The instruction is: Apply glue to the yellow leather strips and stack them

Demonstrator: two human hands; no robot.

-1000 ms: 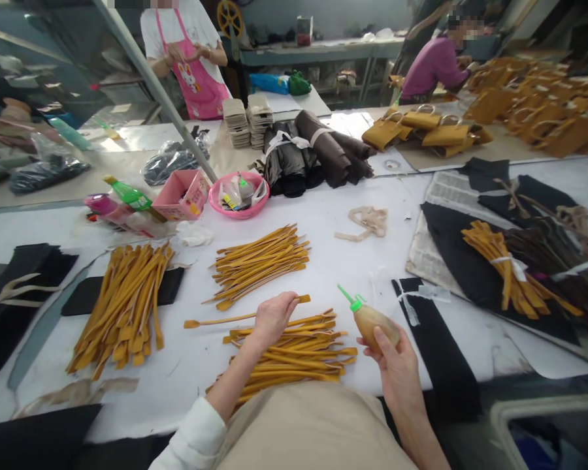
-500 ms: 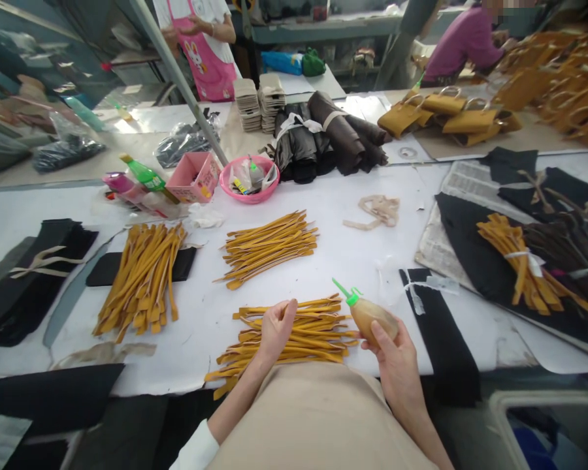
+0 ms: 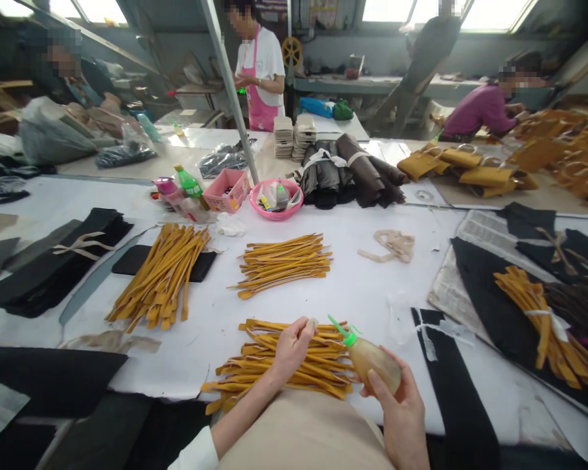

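Observation:
My right hand [image 3: 404,408] is wrapped round a squeeze bottle [image 3: 372,364] with a green nozzle cap and yellowish-brown contents. The bottle tilts so that its nozzle points up and left. My left hand [image 3: 293,344] is closed in a pinch, and a small greyish piece [image 3: 313,323] shows at its fingertips, too small to name. Both hands are over a row of mustard-yellow leather straps [image 3: 255,365] lying at the table's near edge. Beyond them lies a second pile of straps [image 3: 287,262]. A larger pile of straps [image 3: 161,274] rests across a black block at left.
Stacks of black pieces [image 3: 63,254] lie at left, a black strip [image 3: 453,378] at right. Further back stand a pink basin [image 3: 277,214], a pink box [image 3: 225,190] and a slanting metal pole [image 3: 230,91]. Several people work beyond the table.
The head view has tilted up, showing more of the room. My left hand has moved nearer the nozzle, and the greyish piece now shows at its fingertips. The bottle stays in my right hand.

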